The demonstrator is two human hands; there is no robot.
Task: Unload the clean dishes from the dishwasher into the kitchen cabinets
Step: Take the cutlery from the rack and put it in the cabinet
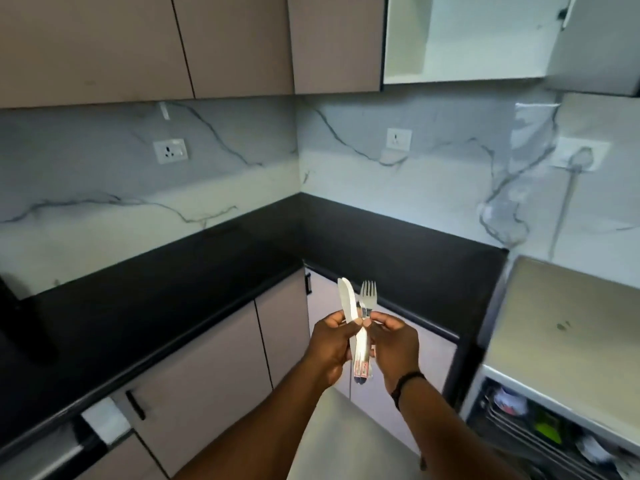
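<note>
1. A knife point(347, 299) and a fork point(367, 295) are held upright in mid-air, above the inner corner of the dark surface point(173, 299), nowhere near a cabinet yet.
2. The left hand point(329, 344) is curled round the handles; the right hand point(394, 344) is pinching the bundle near the fork's neck, fingertips touching it.
3. Handling-wise: thin, stiff, light metal, probably slick if still damp, so the pieces can slide against each other.
4. Best held at the handles, bunched tight, blade and tines kept pointing away.
5. The dishwasher rack point(540, 431) is seen at the lower right, still loaded, and an open cabinet point(408, 39) sits at the upper right.
</note>
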